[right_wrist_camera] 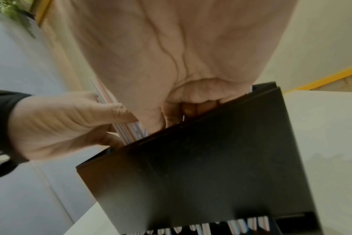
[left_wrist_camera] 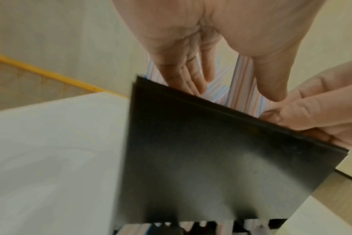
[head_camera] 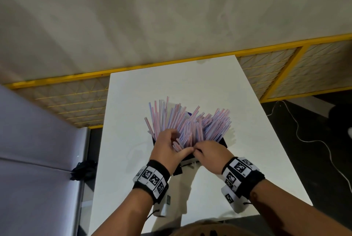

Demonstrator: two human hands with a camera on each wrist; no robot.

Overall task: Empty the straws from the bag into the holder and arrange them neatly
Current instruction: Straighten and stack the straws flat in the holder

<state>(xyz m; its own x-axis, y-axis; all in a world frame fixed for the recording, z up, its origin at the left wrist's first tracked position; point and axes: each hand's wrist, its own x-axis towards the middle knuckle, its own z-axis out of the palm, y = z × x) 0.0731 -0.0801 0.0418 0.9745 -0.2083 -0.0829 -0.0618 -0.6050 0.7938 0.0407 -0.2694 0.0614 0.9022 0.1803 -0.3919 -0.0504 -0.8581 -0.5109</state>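
A black box-shaped holder [head_camera: 222, 141] stands in the middle of the white table [head_camera: 247, 140]. It is packed with pink-and-blue striped straws [head_camera: 190, 121] that fan out unevenly to the far side. My left hand [head_camera: 179, 143] is at the holder's near left, holding a bunch of straws between thumb and fingers [left_wrist_camera: 193, 79]. My right hand [head_camera: 198, 150] curls its fingers [right_wrist_camera: 191, 109] over the holder's near rim [right_wrist_camera: 221, 109]. More straw ends [right_wrist_camera: 237, 225] show through a slot low in the holder's front wall [left_wrist_camera: 211, 159]. I cannot make out the bag.
A yellow-framed mesh fence [head_camera: 266, 72] runs behind the table. A lilac cushioned surface [head_camera: 34, 150] lies to the left, with a black object [head_camera: 83, 169] at its edge. A white cable [head_camera: 314, 140] trails over the dark floor to the right.
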